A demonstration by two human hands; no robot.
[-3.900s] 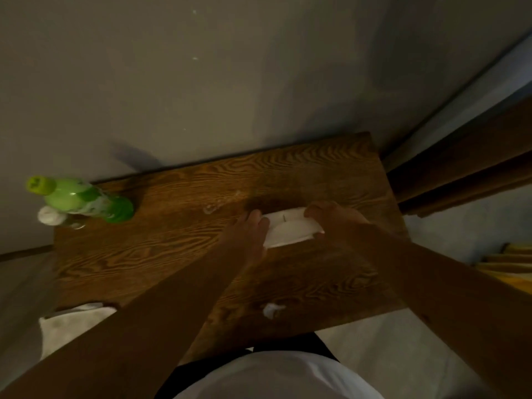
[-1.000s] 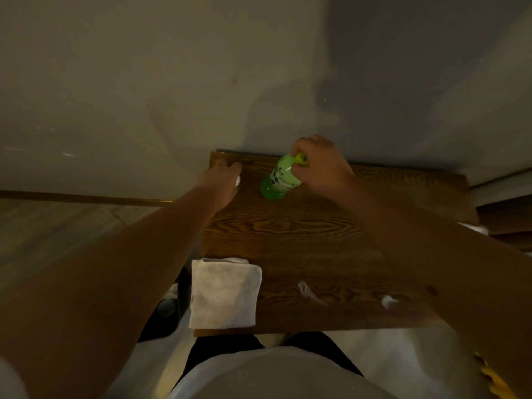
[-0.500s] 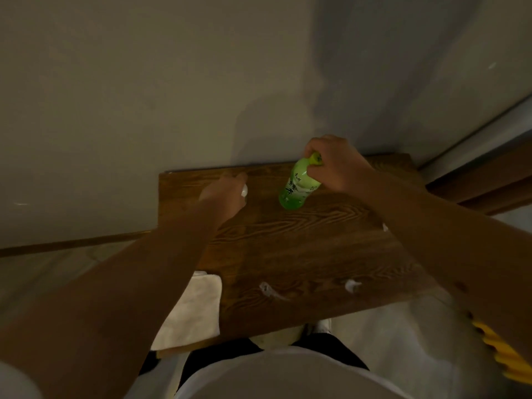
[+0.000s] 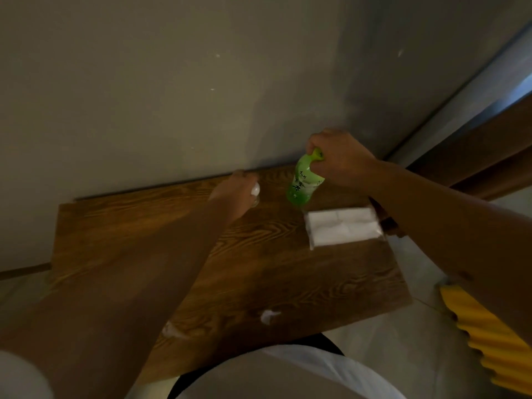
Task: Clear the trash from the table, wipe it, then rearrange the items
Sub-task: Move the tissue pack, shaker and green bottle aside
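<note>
The right hand [image 4: 342, 158] has its grip curled round the cap end of a green bottle [image 4: 303, 182], which tilts with its base touching or just above the wooden surface [image 4: 121, 226] near the far edge by the wall. Just left of it, the left hand [image 4: 236, 191] closes its fingers on a small bottle with a white cap [image 4: 255, 190], mostly hidden by the hand. A white tissue pack [image 4: 342, 227] lies flat near the right edge, just near of the green bottle. Two white paper scraps [image 4: 269, 315] [image 4: 172, 331] lie toward the near edge. A yellow ridged object [image 4: 489, 338] sits off the surface at the right.
</note>
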